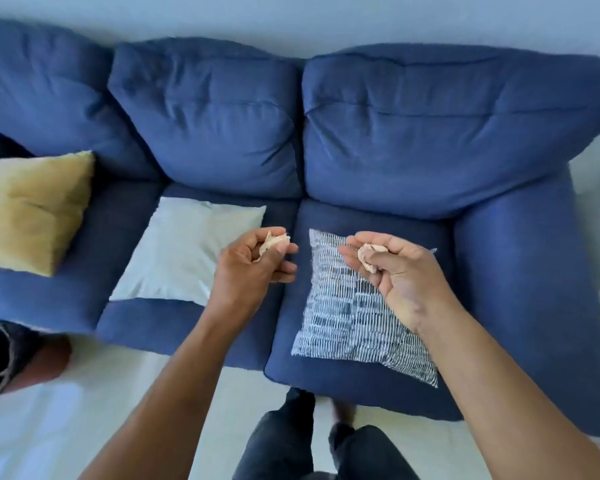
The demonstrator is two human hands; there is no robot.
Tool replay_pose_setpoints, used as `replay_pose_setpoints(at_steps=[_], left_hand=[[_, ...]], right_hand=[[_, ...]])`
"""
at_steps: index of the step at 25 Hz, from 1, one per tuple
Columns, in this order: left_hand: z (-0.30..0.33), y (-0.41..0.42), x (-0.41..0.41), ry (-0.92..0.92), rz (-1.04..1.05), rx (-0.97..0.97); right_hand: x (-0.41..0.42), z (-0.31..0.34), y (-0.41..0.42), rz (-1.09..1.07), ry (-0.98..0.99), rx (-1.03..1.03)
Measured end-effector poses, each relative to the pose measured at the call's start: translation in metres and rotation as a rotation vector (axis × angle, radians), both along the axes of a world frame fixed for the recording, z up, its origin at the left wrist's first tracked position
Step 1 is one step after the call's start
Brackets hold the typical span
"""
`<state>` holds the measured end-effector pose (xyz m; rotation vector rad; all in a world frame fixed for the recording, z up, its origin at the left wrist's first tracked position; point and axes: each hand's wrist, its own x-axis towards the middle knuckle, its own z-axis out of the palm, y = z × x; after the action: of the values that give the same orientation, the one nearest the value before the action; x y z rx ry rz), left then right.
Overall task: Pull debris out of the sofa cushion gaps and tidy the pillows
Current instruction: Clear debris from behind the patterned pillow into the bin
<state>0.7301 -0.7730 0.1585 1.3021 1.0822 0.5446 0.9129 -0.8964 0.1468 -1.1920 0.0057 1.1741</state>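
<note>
I stand over a blue sofa (205,109). My left hand (250,268) pinches a crumpled beige paper scrap (274,241) above the gap between the middle and right seat cushions. Another crumpled beige scrap (369,256) sits in my right hand (395,271), palm up, over a blue-and-white striped pillow (354,327) lying flat on the right seat. On the middle seat a white pillow (184,251) lies flat. A yellow pillow (32,209) rests on the left seat.
Three blue back cushions line the rear, with the right armrest (527,306) beside the striped pillow. Pale floor (101,403) runs along the sofa front. My dark-trousered legs (291,441) stand below; another leg (11,358) is at the left edge.
</note>
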Motion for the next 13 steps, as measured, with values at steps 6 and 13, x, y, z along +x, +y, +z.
replay_pose_setpoints(at_steps=[6,13], left_hand=[[0.011,-0.011,-0.169,-0.011,0.424,0.014],[-0.005,-0.030,-0.410,0.079,0.837,-0.012]], right_hand=[[-0.131,0.033,0.075,0.380,-0.136,-0.002],[-0.352,0.022,0.157,0.849,-0.433,0.020]])
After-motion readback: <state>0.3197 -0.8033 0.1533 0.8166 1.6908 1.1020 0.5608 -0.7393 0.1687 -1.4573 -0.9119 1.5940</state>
